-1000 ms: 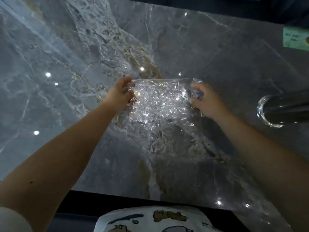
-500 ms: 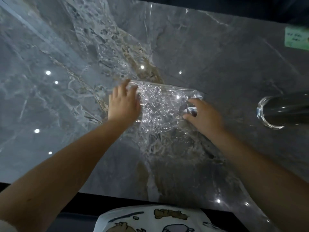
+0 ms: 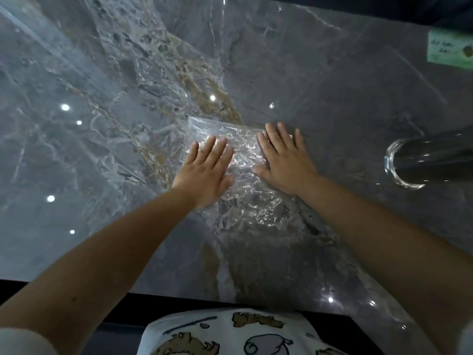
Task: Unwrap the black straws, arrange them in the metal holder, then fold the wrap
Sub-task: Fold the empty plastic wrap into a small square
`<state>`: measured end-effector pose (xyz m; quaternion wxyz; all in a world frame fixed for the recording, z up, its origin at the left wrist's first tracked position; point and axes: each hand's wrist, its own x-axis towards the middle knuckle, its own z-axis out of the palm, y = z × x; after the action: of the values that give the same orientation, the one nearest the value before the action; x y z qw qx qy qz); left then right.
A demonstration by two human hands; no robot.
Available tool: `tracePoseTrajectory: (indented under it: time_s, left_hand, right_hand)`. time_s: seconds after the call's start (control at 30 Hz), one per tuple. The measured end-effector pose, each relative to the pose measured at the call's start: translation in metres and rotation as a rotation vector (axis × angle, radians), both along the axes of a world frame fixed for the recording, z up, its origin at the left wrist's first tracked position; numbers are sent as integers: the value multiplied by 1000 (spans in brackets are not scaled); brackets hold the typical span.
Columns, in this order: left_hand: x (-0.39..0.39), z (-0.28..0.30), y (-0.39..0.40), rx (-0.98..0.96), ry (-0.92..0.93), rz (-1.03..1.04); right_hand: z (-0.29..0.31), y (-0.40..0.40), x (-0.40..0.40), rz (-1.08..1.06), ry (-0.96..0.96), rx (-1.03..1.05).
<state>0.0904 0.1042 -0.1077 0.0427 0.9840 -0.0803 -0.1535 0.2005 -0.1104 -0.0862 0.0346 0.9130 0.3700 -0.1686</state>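
Now I am pressing my left hand point(image 3: 204, 172) and right hand point(image 3: 286, 160) — fingers straight, gripping nothing — flat on the wrap point(image 3: 245, 201) on the table point(image 3: 332, 98).

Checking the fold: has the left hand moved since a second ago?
Yes. The left hand dropped from the wrap's far corner to lie flat, farther from the metal holder.

Café or bar counter: polished marble countertop point(image 3: 332, 80), metal holder point(image 3: 432, 161)

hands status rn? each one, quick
Left hand: open, fingers straight, pressing flat on the clear wrap.
Right hand: open, fingers straight, pressing flat on the same wrap.
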Motion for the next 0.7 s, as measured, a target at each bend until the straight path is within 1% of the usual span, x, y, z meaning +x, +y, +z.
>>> tracePoseTrajectory:
  time_s: [0.07, 0.13, 0.3, 0.37, 0.43, 0.57, 0.63, 0.7]
  left_hand:
    - [-1, 0, 3, 10, 8, -34]
    - [-2, 1, 7, 17, 5, -55]
    - [2, 5, 13, 20, 17, -91]
    - [4, 6, 16, 25, 37, -122]
    - [7, 7, 20, 35, 45, -173]
    - [13, 13, 24, 56, 50, -275]
    - [15, 18, 25, 48, 54, -263]
    - [11, 23, 28, 23, 48, -170]
  right_hand:
    - [-7, -6, -2, 18, 15, -30]
    - [-6, -7, -4, -8, 43, -15]
    - [16, 6, 12, -202, 152, 158]
    - [27, 15, 27, -243, 137, 144]
    - [35, 27, 41, -231, 168, 99]
    - [45, 54, 54, -272, 463, 125]
    - [42, 60, 54, -239, 520, 110]
    - [39, 51, 52, -289, 558, 137]
